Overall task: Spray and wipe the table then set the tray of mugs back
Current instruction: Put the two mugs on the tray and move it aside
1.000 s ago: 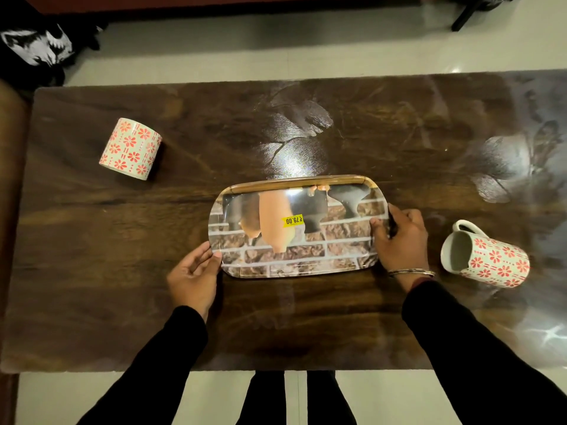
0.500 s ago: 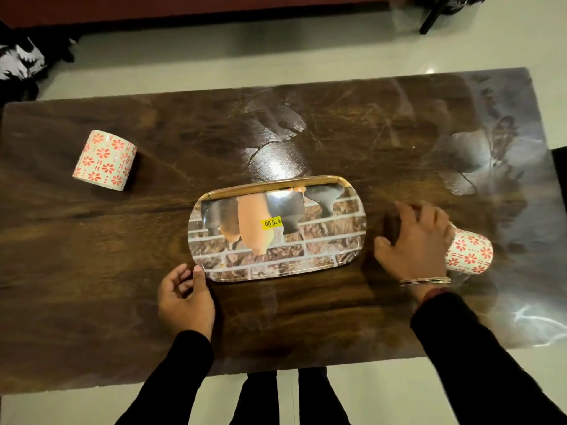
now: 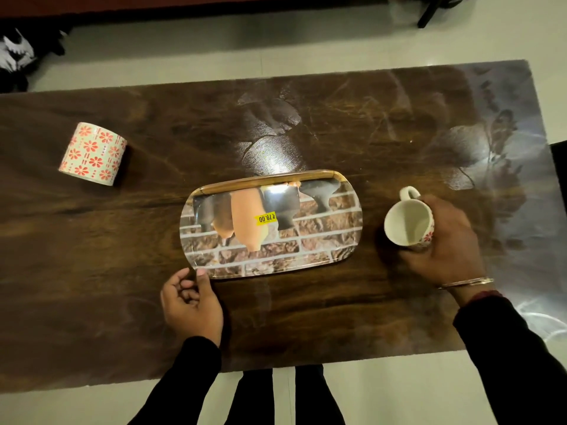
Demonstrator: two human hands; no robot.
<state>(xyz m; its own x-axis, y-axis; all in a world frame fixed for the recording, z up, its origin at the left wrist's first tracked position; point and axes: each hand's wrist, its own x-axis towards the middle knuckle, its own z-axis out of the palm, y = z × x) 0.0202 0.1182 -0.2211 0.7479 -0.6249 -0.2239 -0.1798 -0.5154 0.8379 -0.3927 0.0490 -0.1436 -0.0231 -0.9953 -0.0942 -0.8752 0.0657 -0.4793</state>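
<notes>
A glossy tray (image 3: 325, 250) with a brick-wall print and a yellow price sticker lies flat in the middle of the dark wooden table (image 3: 92, 271). My right hand (image 3: 445, 243) grips a white mug with red flowers (image 3: 408, 222) just right of the tray, its mouth tipped toward me. A second flowered mug (image 3: 93, 153) lies on its side at the far left of the table. My left hand (image 3: 191, 302) rests with loosely curled fingers at the tray's near left corner, holding nothing.
The tabletop shines with wet streaks and glare at the centre back and the right end. Pale tiled floor surrounds the table. A dark bag (image 3: 18, 53) sits on the floor at the back left, and my legs stand at the near edge.
My right hand left the tray's right edge, closed on the mug lying to the right and raised it so its mouth faces me. My left hand drew back slightly from the tray.
</notes>
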